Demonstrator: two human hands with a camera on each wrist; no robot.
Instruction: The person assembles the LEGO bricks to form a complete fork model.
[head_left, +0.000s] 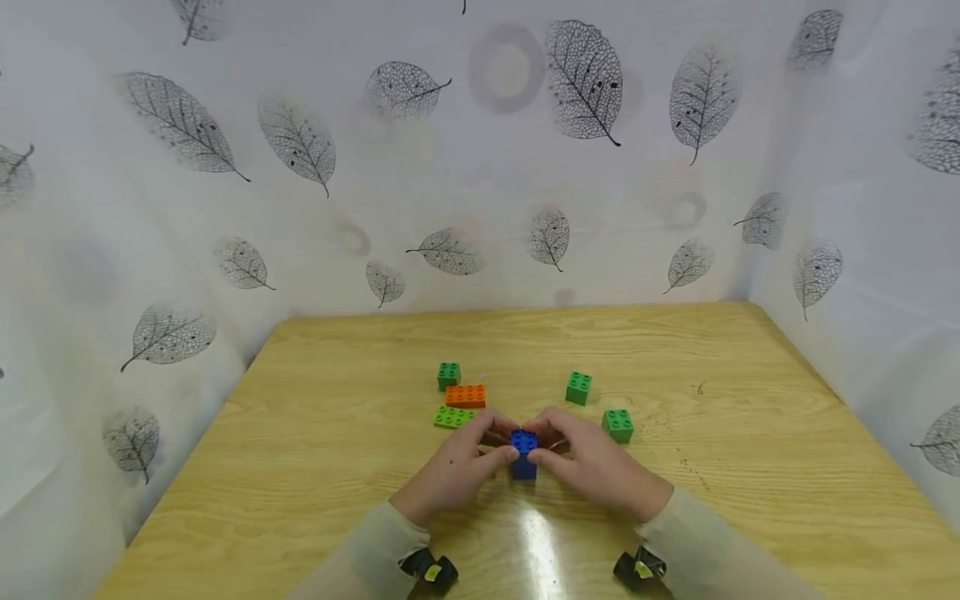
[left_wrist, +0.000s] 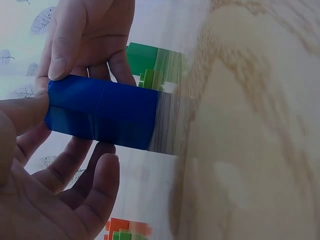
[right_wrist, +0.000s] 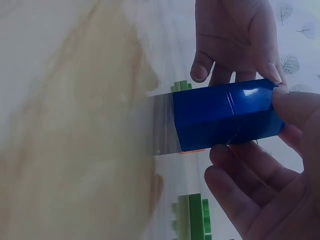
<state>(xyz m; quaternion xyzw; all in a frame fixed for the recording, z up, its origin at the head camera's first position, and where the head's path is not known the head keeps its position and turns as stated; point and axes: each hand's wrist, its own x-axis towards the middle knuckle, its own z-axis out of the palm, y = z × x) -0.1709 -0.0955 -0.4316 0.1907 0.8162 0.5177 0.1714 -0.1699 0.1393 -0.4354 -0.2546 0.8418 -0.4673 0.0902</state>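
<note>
Two blue building blocks (head_left: 524,463), one stacked on the other, stand upright on the table between the hands. A thin seam between the pair of blue blocks (left_wrist: 125,115) shows in the left wrist view. My left hand (head_left: 457,468) pinches the upper block from the left, thumb at the near side and fingers behind. From the right, my right hand (head_left: 600,467) grips the same block, its thumb opposite the left one. Studs show on top between the thumbs. In the right wrist view the smooth sides of the blue blocks (right_wrist: 225,120) face the camera.
Left of centre lie a green block (head_left: 448,377), an orange block (head_left: 466,396) and a lime green block (head_left: 452,417), partly near the left fingers. Another green block (head_left: 578,388) is behind the right hand, and one more green block (head_left: 618,426) sits beside it. Leaf-patterned cloth (head_left: 480,167) encloses the wooden table (head_left: 300,467).
</note>
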